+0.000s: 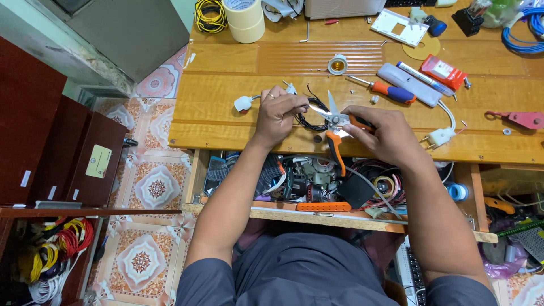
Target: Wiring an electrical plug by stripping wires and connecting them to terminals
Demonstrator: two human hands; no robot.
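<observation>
Left hand [279,115] pinches a black wire [309,113]; right hand [381,134] grips orange-handled scissors [334,127], blades open at it, below the lamp socket [337,64]. Cutting seems underway; steady alignment matters.

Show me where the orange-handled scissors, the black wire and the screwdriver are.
orange-handled scissors [334,120]: head view, on the pivot where the blades meet.
black wire [309,122]: head view, on the loop beside the left hand.
screwdriver [394,92]: head view, on its orange and blue handle.
</observation>
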